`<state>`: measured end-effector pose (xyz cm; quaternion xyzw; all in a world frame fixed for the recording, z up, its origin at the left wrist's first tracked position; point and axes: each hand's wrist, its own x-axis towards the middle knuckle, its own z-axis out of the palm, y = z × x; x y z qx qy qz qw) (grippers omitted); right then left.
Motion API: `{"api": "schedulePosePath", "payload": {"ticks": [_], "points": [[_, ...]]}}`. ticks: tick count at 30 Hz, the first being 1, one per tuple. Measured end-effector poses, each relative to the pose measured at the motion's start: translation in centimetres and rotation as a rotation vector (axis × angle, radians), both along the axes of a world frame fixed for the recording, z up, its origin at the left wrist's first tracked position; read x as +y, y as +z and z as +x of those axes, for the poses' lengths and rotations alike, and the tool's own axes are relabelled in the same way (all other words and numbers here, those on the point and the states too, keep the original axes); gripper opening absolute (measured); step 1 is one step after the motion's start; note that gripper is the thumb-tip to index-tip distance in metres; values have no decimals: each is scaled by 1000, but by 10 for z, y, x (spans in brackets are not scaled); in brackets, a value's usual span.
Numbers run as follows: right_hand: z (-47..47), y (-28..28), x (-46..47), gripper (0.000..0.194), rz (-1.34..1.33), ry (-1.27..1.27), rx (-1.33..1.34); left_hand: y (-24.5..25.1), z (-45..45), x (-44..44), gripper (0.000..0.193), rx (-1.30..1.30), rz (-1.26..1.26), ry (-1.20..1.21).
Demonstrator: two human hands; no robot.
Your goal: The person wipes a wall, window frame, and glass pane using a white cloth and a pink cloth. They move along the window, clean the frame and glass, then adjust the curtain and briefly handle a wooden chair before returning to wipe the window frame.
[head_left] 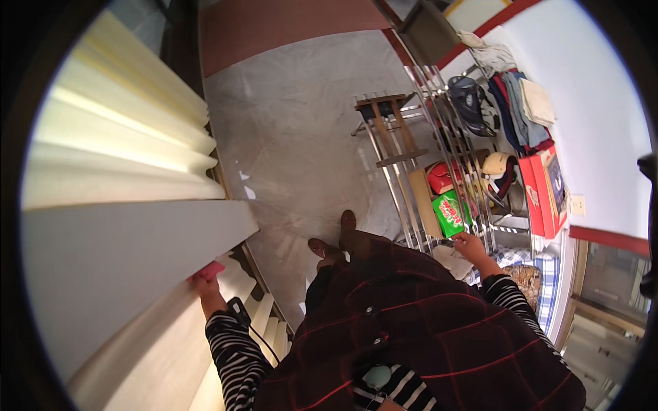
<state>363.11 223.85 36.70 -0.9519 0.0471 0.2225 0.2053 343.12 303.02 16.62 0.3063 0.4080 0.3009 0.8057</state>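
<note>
My left hand (205, 286) grips a pink cloth (213, 268) that touches the lower edge of a grey pillar-like surface (133, 251) beside the curtains. Low on the right, my right hand (470, 246) is beside the metal rack, just below a green package (450, 213) with printed writing. Its fingers are curled, but whether they hold a rail or anything else is not visible. The green package lies in a cardboard box (422, 203) together with a red bag (441, 177).
Pale curtains (128, 123) hang on the left. A wooden stool (390, 126) leans by the chrome rack (403, 205) on the right. The rack holds a dark backpack (469, 105), a helmet (498, 165), folded clothes (522, 110) and a red shoebox (537, 198). Smooth grey floor (298, 133) stretches ahead.
</note>
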Motion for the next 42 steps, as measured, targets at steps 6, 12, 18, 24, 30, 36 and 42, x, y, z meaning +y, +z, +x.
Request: {"api": "schedulePosePath", "payload": {"ticks": [6, 12, 18, 24, 30, 36, 42], "points": [[11, 11, 30, 24, 70, -10, 18, -7, 20, -38, 26, -382, -322, -243], [24, 1, 46, 25, 88, 8, 68, 50, 67, -113, 33, 94, -391, -397], [49, -14, 44, 25, 217, -99, 29, 135, 108, -167, 37, 26, -307, -501], [48, -41, 30, 25, 292, -180, 43, 183, 115, -184, 39, -14, -301, -526], [18, -78, -2, 27, 157, -16, 275, 222, 137, -189, 41, -110, -271, -518], [-14, -106, -24, 34, 167, -18, 223, 261, 170, -203, 51, -126, -266, -454], [-45, -115, -23, 27, 214, -243, 139, 289, 185, -222, 68, -194, -359, -589]]}}
